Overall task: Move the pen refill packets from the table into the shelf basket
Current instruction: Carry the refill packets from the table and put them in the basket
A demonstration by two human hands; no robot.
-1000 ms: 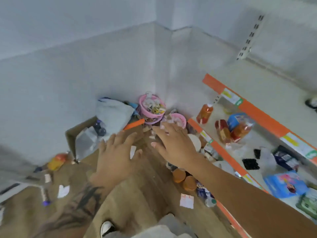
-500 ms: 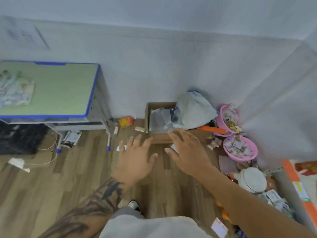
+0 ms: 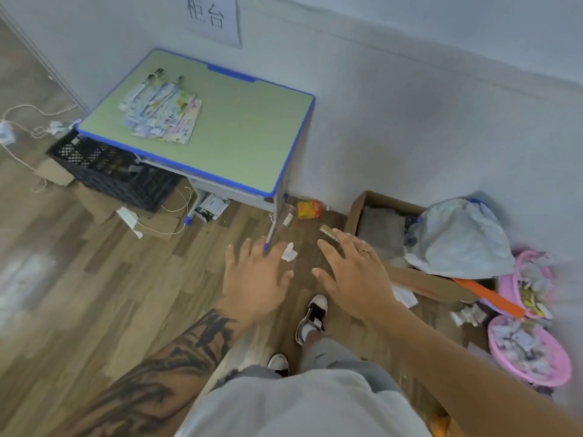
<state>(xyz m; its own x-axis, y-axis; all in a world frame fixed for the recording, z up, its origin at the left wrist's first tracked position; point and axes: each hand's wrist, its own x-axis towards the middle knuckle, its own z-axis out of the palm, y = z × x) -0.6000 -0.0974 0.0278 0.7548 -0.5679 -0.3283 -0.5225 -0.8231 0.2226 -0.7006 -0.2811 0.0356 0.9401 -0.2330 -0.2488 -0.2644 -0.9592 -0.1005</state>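
**Packets wait on the desk while both hands hang empty**

Packets of pen refills (image 3: 162, 110) lie in a loose, overlapping heap on the far left part of the green table (image 3: 239, 137), well apart from the person. The left hand (image 3: 257, 274) and the right hand (image 3: 353, 277) are both held out over the wooden floor (image 3: 94, 279), palms down, fingers spread and straight, holding nothing. A ring shows on the right hand. No shelf basket is in view; two pink baskets (image 3: 530, 354) of small items sit on the floor at the far right, beside a cardboard box (image 3: 375, 222) and a pale bag (image 3: 457, 241).

The step in hand looks like the approach to the table for a pick-up. To do it well, the person would likely need to step closer first, since the heap sits towards the desk's far side and a stretched reach would give a poor grip. The packets look thin, slick and fanned out, so squaring them together with both hands before lifting should help, with fingers slid under the bottom layer and a thumb pressing on top. Lifting from one edge only risks the upper packets sliding off onto the floor clutter, near the black crate (image 3: 113, 171) under the desk.
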